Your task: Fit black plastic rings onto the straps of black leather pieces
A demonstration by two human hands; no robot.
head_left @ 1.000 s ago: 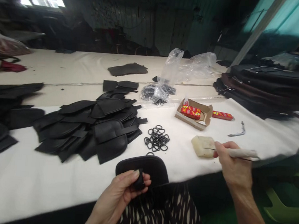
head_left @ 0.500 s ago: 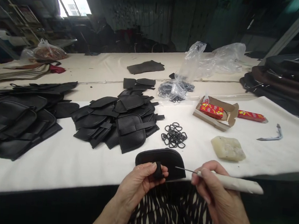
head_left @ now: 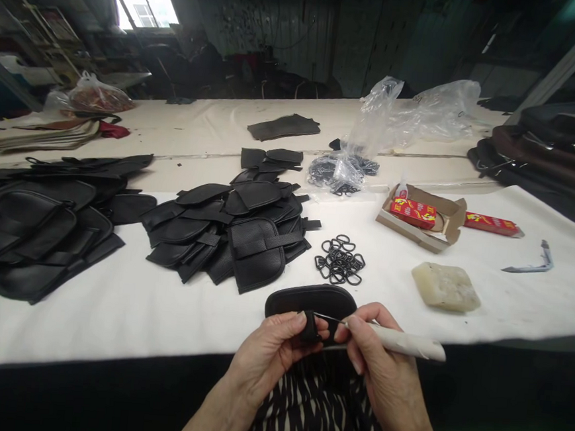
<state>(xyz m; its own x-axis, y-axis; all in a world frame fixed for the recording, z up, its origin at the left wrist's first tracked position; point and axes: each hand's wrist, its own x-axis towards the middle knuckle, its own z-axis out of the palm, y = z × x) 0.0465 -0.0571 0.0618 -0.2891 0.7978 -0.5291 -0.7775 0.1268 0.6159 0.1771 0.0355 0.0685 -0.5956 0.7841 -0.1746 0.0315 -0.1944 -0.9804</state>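
Note:
At the near table edge, my left hand (head_left: 277, 347) pinches a small folded black strap (head_left: 310, 326). A black rounded leather piece (head_left: 305, 298) lies just behind it, partly hidden by my hands. My right hand (head_left: 376, 355) is closed round the pale handle of an awl (head_left: 407, 342). Its thin metal shaft points left and its tip is at the folded strap; whether it pierces it I cannot tell. Black D-rings (head_left: 340, 259) lie in a small heap beyond my hands.
Black leather pieces are piled at the centre (head_left: 255, 246) and left (head_left: 41, 236). To the right sit a wax block (head_left: 445, 286), an open cardboard box (head_left: 410, 230) and a bent metal tool (head_left: 532, 265). Plastic bags (head_left: 385, 117) lie farther back.
My right hand has moved left with the awl, bringing its tip from a gap away up to the folded strap. My left hand still holds the strap. The view has shifted slightly.

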